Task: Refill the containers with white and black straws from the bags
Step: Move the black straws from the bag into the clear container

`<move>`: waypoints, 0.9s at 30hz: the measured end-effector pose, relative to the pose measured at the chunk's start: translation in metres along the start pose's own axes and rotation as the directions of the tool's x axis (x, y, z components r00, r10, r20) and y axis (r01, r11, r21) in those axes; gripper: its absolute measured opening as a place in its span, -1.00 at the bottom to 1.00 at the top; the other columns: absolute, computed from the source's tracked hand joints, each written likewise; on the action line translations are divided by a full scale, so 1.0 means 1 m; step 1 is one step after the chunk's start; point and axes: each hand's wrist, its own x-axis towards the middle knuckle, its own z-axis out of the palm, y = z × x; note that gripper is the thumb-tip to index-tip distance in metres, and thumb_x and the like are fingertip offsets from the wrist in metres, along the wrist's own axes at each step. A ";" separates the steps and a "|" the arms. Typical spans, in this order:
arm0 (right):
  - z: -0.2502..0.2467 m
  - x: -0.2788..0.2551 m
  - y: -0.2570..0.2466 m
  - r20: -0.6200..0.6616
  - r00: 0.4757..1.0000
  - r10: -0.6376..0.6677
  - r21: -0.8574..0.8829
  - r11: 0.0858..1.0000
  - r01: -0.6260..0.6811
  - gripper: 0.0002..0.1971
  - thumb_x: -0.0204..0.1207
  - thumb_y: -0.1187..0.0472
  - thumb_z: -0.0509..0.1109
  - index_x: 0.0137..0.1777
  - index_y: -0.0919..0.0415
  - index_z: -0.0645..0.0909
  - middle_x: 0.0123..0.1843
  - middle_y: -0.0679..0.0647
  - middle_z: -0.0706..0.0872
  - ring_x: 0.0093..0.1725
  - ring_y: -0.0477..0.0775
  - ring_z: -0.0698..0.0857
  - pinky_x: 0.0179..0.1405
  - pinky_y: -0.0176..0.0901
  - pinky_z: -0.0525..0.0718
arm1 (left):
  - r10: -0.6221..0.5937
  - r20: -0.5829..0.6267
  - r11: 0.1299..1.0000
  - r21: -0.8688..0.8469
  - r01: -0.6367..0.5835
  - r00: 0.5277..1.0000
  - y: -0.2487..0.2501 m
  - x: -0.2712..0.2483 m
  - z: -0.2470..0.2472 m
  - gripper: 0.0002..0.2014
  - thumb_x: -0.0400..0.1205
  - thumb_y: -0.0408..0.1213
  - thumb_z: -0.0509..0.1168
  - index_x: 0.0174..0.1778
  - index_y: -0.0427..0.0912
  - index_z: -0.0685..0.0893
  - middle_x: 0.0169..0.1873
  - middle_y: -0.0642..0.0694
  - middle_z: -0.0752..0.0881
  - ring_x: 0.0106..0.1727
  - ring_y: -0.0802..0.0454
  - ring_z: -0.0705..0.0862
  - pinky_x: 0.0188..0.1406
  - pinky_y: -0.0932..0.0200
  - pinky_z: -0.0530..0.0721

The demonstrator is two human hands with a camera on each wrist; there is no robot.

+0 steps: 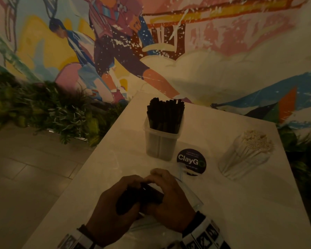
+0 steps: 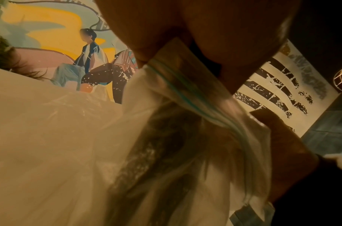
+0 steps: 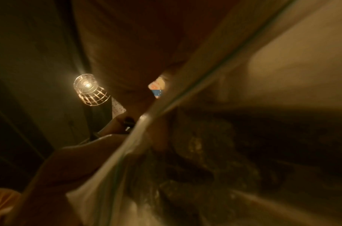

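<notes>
A clear zip bag [image 1: 188, 194] with black straws [image 1: 142, 196] inside lies on the white table [image 1: 241, 203] near its front edge. My left hand [image 1: 118, 200] and right hand [image 1: 169, 193] both grip the bag, fingertips meeting at its top edge. In the left wrist view the fingers pinch the bag's blue zip strip [image 2: 185, 94]. Farther back stands a clear container [image 1: 161, 139] full of black straws [image 1: 165, 114]. To the right a clear container [image 1: 244, 159] holds white straws [image 1: 257, 141].
A round black ClayGo sign [image 1: 191, 161] stands between the two containers. Green plants [image 1: 48, 106] line the floor left of the table, below a painted wall [image 1: 187, 42]. A caged lamp [image 3: 89, 90] hangs overhead.
</notes>
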 end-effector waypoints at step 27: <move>-0.009 0.015 0.009 0.231 0.966 0.112 0.201 0.966 -0.160 -0.48 0.21 0.14 0.63 0.14 0.08 0.52 0.16 0.02 0.67 0.12 0.02 0.68 0.11 0.02 0.70 | 0.074 0.023 0.997 -0.004 -0.074 0.997 -0.005 0.000 -0.001 -0.57 0.34 -0.48 0.45 -0.07 0.18 0.71 -0.06 0.14 0.73 -0.05 0.07 0.76 -0.14 0.11 0.74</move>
